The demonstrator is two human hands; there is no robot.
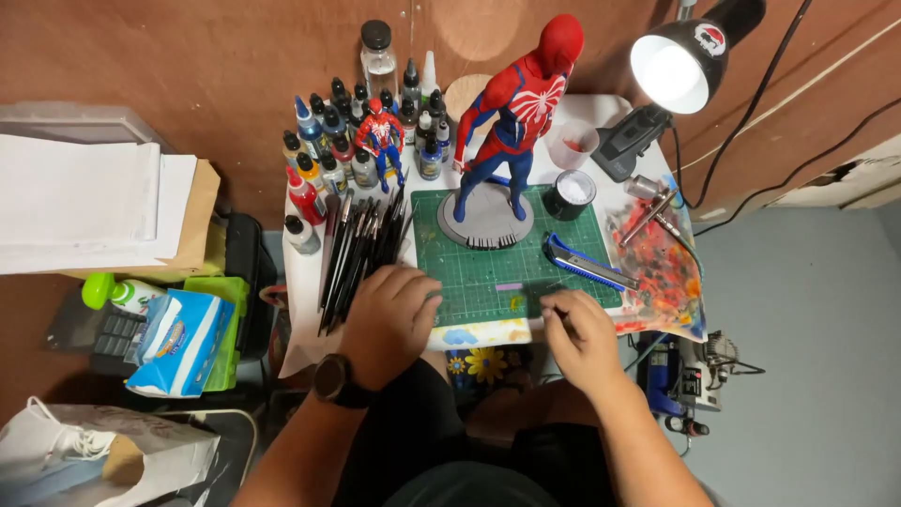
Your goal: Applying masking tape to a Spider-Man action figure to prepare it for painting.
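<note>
While the fingers (409,282) of the left hand (389,319) lay curled loosely over the lower ends of a row of dark paintbrushes (361,249), holding none that could be made out, the right hand (582,340) rested at the near edge of the green cutting mat (488,282), its fingertips (552,308) pinched narrowly together; whether they held something could not be told. A blue utility knife (587,265) lay just beyond that hand. Farther back on the mat stood a large red-and-blue figure (514,113) on a grey round base, with a smaller figure (380,136) among paint bottles (324,155) and a lit desk lamp (680,61) at the right.
</note>
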